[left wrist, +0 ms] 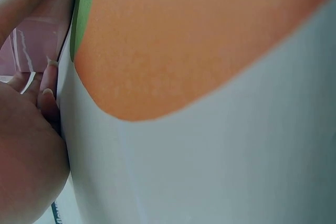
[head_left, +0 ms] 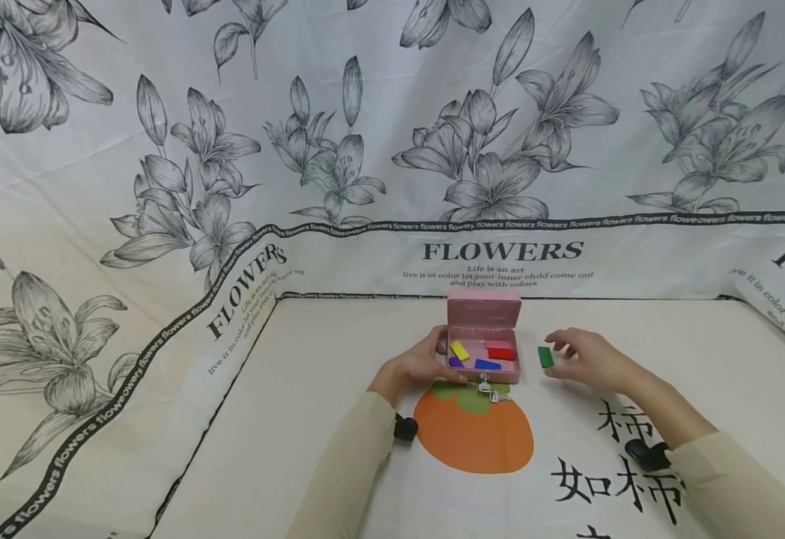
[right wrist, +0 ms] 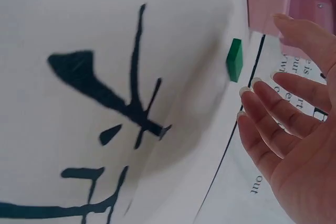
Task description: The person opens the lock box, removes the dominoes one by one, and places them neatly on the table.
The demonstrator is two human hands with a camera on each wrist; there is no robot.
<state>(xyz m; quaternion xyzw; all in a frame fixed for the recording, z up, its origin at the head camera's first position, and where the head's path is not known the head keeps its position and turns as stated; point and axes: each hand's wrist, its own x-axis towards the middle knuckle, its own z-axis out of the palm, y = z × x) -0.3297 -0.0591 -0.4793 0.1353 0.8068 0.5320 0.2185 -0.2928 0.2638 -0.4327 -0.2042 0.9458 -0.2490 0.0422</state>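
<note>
A: What has the left hand (head_left: 419, 361) got?

B: The pink box (head_left: 505, 376). It's clamped on the box's left side, the thumb at the front corner and the fingers against the side wall.

A: And the right hand (head_left: 584, 358)?

B: To the right of the box, thumb and fingers spread apart. The right wrist view shows a gap between them and the green block (head_left: 545, 358) — nothing is gripped there.

A: So where does that block sit?

B: Outside the box, just beside its right wall, near the right fingertips.

A: What's inside?

B: A yellow block (head_left: 459, 350) leaning toward the left, a purple block (head_left: 456, 362) below it, a blue block (head_left: 488, 364) along the front, and a red block (head_left: 501, 354) at the right.

A: The lid (head_left: 483, 308)?

B: Raised at the back of the box. A metal clasp (head_left: 484, 387) hangs at its front — and nearer the person is a printed orange fruit (head_left: 475, 434).
</note>
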